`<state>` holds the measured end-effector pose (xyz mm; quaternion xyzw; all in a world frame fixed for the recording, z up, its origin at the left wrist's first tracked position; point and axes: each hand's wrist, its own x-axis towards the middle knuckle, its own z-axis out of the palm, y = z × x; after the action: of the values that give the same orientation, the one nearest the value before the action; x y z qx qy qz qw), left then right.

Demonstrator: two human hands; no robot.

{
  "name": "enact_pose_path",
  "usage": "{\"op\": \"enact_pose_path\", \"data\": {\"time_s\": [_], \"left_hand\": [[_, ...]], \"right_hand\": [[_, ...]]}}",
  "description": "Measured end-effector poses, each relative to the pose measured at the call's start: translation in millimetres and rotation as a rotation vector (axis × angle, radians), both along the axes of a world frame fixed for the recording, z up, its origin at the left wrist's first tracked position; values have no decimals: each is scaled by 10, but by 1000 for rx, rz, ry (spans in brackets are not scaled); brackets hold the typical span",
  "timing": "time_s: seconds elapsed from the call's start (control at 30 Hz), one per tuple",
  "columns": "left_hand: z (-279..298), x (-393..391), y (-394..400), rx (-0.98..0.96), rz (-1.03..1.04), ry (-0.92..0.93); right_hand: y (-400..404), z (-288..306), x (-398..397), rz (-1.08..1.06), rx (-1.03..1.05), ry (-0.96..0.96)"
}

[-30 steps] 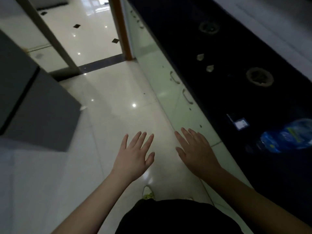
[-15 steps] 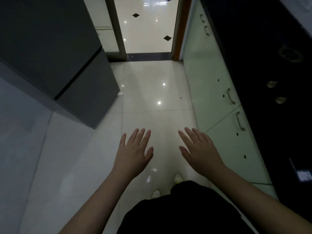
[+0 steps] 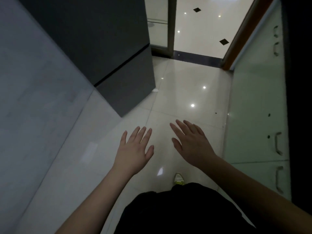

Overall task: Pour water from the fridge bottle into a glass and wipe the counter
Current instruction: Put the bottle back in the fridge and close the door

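Both hands out front over the floor, palms down. Left hand: fingers straight, spread, holding nothing. Right hand: same, empty. Bottle and glass not in view; bottle presumably inside the fridge, doors closed. Fridge stands ahead and to the left, tall axis upright, well apart from the fingers. Left hand is nearer it. Table edge runs dark along the right, above pale cabinets. Fetch step not yet begun.
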<state>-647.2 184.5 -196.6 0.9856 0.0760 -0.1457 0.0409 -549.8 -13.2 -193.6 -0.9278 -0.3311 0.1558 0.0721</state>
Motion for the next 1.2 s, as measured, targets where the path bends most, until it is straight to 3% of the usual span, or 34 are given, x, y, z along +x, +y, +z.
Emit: {"op": "enact_pose_path", "data": {"time_s": [0.53, 0.83, 1.2], "left_hand": [[12, 53, 1239, 35, 343, -49], [152, 70, 2406, 76, 341, -97], [122, 394, 3009, 115, 340, -117]], "right_hand": [[1496, 32, 725, 390, -10, -68], [2895, 196, 733, 464, 27, -149], [3658, 235, 1106, 518, 45, -202]]}}
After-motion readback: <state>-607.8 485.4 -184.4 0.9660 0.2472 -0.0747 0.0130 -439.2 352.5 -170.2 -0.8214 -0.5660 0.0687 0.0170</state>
